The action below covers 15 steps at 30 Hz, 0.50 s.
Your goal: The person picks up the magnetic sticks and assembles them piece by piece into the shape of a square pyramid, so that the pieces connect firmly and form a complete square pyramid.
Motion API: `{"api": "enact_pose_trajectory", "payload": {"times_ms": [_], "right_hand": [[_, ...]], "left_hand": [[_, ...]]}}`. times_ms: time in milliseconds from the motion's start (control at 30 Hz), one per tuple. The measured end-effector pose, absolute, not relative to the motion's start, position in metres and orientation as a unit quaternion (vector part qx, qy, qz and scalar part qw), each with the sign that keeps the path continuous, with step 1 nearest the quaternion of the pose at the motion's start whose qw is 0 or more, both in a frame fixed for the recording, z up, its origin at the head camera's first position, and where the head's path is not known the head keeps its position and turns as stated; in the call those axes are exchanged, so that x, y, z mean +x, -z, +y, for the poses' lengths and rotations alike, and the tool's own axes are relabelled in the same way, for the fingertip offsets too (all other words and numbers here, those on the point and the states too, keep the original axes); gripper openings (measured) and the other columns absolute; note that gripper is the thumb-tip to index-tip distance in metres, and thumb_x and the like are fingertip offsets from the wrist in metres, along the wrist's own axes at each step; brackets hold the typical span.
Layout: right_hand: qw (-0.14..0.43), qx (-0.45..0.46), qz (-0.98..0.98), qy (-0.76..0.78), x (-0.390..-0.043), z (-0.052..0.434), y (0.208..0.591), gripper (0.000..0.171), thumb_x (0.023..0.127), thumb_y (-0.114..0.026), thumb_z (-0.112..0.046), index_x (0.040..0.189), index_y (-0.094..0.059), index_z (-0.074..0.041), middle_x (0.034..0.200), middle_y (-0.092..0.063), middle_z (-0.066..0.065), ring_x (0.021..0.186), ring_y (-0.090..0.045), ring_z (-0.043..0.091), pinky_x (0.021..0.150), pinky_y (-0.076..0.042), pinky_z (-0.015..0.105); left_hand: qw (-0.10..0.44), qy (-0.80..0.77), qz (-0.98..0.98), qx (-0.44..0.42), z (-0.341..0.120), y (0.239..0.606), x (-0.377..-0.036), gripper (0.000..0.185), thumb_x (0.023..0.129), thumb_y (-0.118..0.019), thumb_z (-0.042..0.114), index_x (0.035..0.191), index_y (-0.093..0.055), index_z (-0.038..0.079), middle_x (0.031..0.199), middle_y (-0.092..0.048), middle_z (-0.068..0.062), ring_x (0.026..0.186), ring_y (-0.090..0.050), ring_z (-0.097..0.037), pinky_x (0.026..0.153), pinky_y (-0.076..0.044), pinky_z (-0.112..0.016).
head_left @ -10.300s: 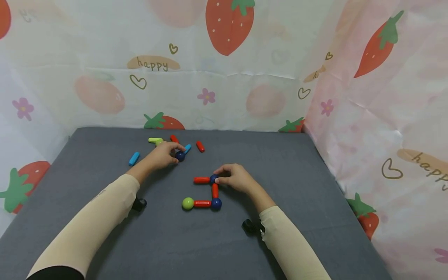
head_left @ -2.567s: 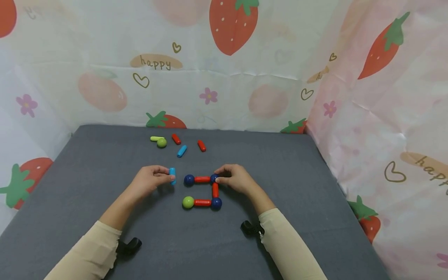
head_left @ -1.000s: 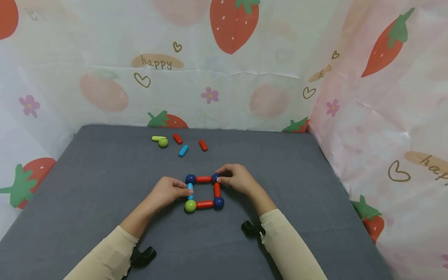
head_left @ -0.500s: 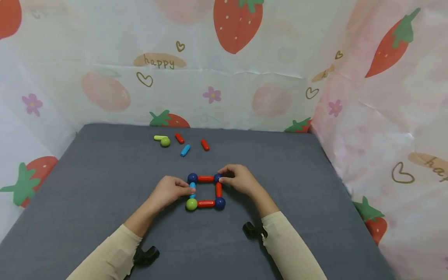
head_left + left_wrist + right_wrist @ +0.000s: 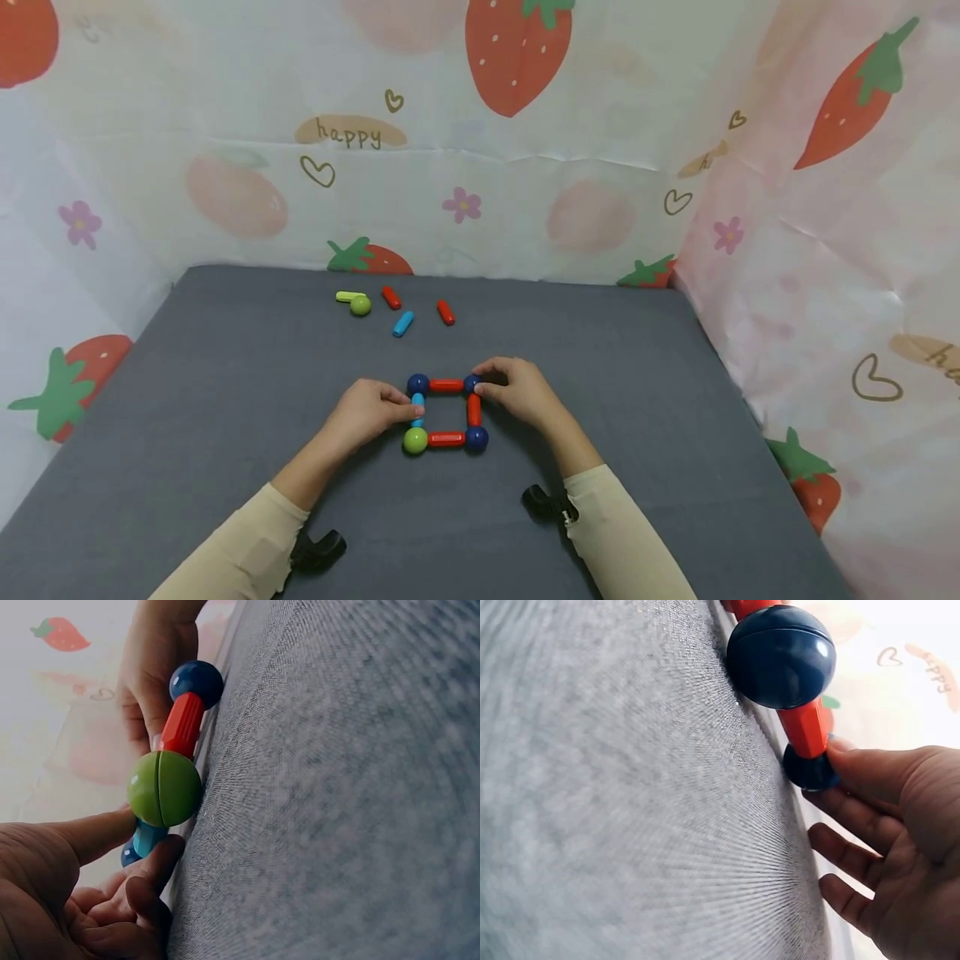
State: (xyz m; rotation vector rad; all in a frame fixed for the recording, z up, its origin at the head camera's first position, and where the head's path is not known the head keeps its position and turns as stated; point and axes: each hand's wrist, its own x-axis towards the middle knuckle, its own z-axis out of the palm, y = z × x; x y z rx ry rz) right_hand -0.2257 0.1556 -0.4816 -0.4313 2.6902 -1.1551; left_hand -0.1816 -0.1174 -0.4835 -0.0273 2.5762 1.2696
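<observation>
Head view: left hand (image 5: 367, 414) is pinching the blue rod (image 5: 417, 410) forming the square's left side, mid-mat (image 5: 225, 375); right hand (image 5: 521, 392) is gripping the far-right navy ball (image 5: 472, 383).
Left wrist view: fingers are closing narrowly beside the green ball (image 5: 164, 788).
Right wrist view: thumb is touching that ball.

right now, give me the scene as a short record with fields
left hand: pinches blue rod on the square's left side
right hand: holds far right blue ball
square: three blue balls, green ball, three red rods, one blue rod
loose parts: yellow rod, green ball, two red rods, blue rod, far side
surface: grey mat
</observation>
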Motion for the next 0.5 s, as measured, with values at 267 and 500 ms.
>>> {"api": "enact_pose_trajectory", "payload": {"times_ms": [267,500], "right_hand": [[0.087,-0.147,0.904,0.392,-0.2251,0.1547,0.4806,0.024,0.096,-0.075,-0.027,0.119,-0.075,-0.025,0.119,-0.071,-0.006,0.114,-0.063,0.018,0.100,-0.051,0.042],[0.090,-0.145,0.904,0.392,-0.2261,0.1555,0.4831,0.025,0.095,-0.075,-0.026,0.120,-0.075,-0.025,0.119,-0.071,-0.006,0.115,-0.063,0.018,0.101,-0.050,0.042]], "left_hand": [[0.131,-0.440,0.888,-0.008,-0.1196,0.4818,-0.1808,0.028,0.087,-0.082,0.042,0.093,-0.082,0.015,0.099,-0.074,0.000,0.087,-0.060,-0.018,0.070,-0.048,-0.032],[0.139,-0.444,0.885,-0.008,-0.1205,0.4795,-0.1818,0.025,0.086,-0.083,0.039,0.094,-0.081,0.015,0.095,-0.074,0.000,0.085,-0.061,-0.018,0.070,-0.049,-0.032]]}}
